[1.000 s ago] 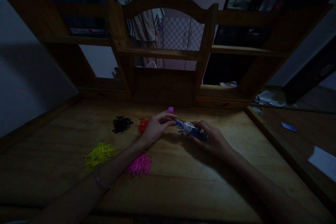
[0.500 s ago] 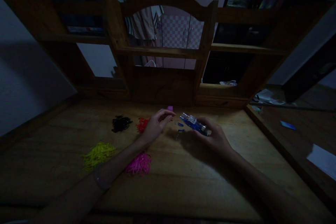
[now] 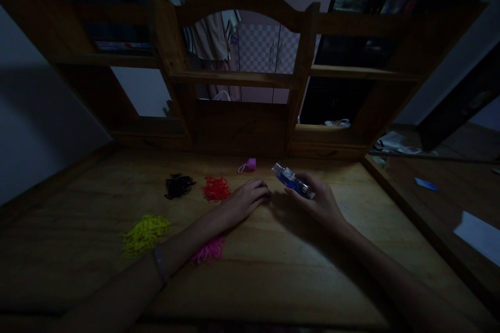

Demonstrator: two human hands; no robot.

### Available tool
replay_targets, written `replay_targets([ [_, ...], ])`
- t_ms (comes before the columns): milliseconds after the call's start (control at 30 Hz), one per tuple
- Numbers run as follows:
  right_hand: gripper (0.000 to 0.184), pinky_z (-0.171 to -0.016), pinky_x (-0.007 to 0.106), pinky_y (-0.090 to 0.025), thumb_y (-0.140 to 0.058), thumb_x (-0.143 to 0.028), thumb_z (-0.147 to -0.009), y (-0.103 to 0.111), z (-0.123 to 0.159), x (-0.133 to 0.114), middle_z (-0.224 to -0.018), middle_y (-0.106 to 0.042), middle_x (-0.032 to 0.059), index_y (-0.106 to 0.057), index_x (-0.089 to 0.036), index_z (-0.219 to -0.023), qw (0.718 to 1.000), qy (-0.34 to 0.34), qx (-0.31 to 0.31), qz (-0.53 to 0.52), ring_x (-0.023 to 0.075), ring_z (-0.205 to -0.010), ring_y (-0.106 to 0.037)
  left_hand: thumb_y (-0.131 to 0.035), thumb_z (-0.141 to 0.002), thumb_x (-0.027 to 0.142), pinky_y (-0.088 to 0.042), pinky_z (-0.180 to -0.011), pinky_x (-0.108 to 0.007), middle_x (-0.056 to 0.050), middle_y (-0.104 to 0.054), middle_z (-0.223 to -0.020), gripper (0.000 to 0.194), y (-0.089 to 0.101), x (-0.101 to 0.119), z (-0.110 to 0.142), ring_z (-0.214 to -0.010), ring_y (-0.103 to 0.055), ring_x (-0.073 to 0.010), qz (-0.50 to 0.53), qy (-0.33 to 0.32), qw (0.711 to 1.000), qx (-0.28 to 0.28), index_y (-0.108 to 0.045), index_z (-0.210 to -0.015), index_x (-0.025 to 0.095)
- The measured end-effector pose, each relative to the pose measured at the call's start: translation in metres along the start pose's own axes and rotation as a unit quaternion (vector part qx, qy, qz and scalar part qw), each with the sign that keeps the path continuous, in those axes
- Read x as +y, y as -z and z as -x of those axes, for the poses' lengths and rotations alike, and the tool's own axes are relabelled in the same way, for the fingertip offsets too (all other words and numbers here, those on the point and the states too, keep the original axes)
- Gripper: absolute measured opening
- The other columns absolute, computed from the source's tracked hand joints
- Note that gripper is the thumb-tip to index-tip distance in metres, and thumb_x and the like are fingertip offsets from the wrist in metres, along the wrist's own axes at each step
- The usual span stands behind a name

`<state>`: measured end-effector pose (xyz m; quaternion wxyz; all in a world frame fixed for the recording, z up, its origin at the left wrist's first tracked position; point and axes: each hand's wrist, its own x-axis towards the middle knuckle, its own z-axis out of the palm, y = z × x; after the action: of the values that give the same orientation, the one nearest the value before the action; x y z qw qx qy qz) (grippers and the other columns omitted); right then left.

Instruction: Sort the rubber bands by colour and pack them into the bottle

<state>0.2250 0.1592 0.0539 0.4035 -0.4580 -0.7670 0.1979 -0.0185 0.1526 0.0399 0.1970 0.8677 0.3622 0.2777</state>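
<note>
My right hand [image 3: 318, 197] is closed around a small clear bottle [image 3: 294, 181] with blue pieces inside and a printed label. The bottle is tilted, its mouth end pointing up and to the left above the table. My left hand [image 3: 250, 199] is down on the wooden table, fingers curled together at the tips; what lies under them is hidden. Beyond that hand lies a pink-purple cap [image 3: 252, 164] with a loop. Beside my left wrist are piles of small bands: red [image 3: 216, 189], black [image 3: 178, 186], yellow [image 3: 145, 234] and pink [image 3: 210, 251], the last partly covered by my forearm.
A wooden shelf unit [image 3: 240, 79] with drawers stands along the table's back edge. To the right, past a raised wooden edge, a lower surface holds a white paper [image 3: 478, 237] and a blue card [image 3: 425, 183]. The room is dim.
Blue pieces dropped from the bottle onto the table. My left hand moved away from the bottle's mouth, down and right over them, uncovering the cap and red bands. My right hand keeps holding the bottle.
</note>
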Motion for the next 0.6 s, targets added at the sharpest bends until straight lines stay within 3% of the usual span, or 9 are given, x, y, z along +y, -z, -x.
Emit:
replay_targets([
  [367,0.035,-0.070,0.035,-0.052,-0.066,-0.043,-0.084,-0.002,0.001,0.001,-0.103,-0.071,0.0076,-0.065,-0.021,-0.111,1.000,0.006,-0.007,0.005,0.0242,-0.086,-0.067,-0.047,-0.095,0.016,-0.046,-0.085,-0.034,-0.004,-0.059,-0.100,0.009,-0.003,0.001,0.001,-0.096,-0.056,-0.0210,-0.028,0.038,0.999,0.000,-0.055,-0.097,0.021],
  [600,0.036,-0.070,0.035,-0.053,-0.065,-0.046,-0.085,-0.002,0.002,0.003,-0.103,-0.071,0.0072,-0.065,-0.022,-0.112,1.000,0.006,-0.017,0.003,0.0242,-0.086,-0.067,-0.044,-0.095,0.017,-0.044,-0.089,-0.037,-0.007,-0.059,-0.105,0.012,0.019,-0.010,-0.001,-0.100,-0.054,-0.0226,-0.043,0.071,0.993,0.082,-0.053,-0.103,0.019],
])
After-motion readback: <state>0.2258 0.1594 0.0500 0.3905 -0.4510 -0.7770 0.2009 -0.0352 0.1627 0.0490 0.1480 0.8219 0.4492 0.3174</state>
